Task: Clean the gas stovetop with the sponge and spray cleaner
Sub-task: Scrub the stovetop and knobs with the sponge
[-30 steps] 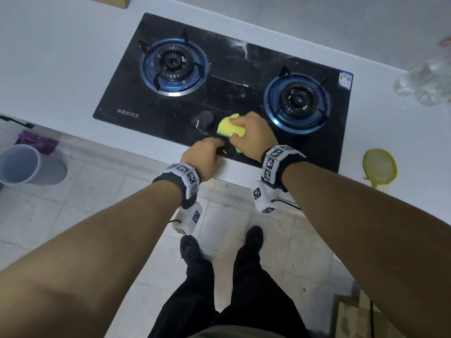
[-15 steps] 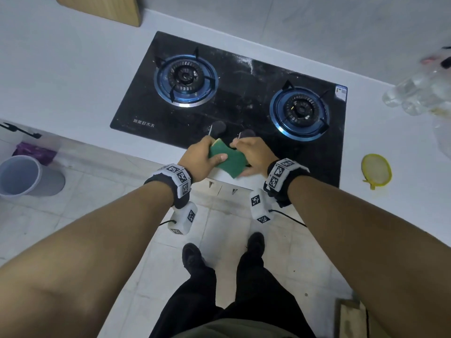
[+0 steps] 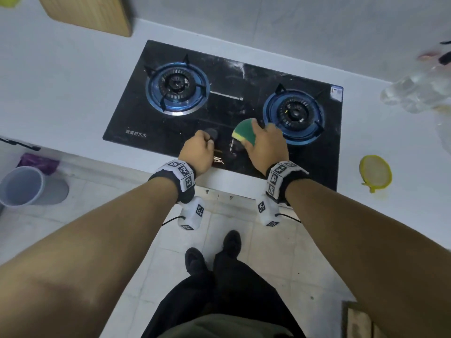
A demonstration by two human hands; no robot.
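Sponge (image 3: pixel 244 131): green scouring face up, yellow foam under, bent into a curve, sitting on the black glass stovetop (image 3: pixel 244 76) between the right knob (image 3: pixel 236 149) and right burner (image 3: pixel 294 113). Right hand (image 3: pixel 264 146) has fingers curled round it. Left hand (image 3: pixel 199 152) is fisted at the left knob (image 3: pixel 211 134); can't tell whether it actually holds it. White smears on the glass between burners. Grey bucket (image 3: pixel 20 186) on the tile floor, contents unclear.

The right hand (image 3: pixel 267 145) grips a green-and-yellow sponge (image 3: pixel 244 132) over the black gas stovetop (image 3: pixel 234 76), beside the right burner (image 3: pixel 294 113). The left hand (image 3: pixel 199 152), fingers curled, sits at a knob (image 3: pixel 211 134) near the front edge.
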